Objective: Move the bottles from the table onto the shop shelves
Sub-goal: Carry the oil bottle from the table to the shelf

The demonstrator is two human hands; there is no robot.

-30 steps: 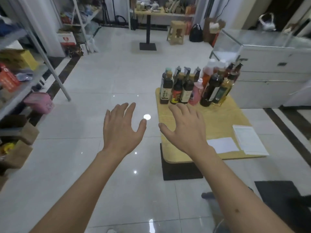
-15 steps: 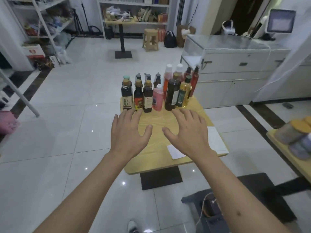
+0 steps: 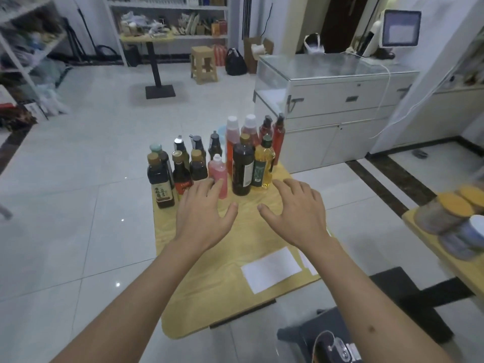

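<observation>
On the yellow tabletop (image 3: 230, 279) the bottles (image 3: 209, 163) stand clustered at its far end, likely heavy, smooth and best gripped round the body rather than the cap, while the left hand (image 3: 203, 216) and right hand (image 3: 296, 213) hover near them, fingers spread, holding nothing.

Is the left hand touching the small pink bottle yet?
Cannot tell. In the head view the left hand has its fingertips overlapping the pink bottle, but a single view cannot show contact or a gap.
</observation>
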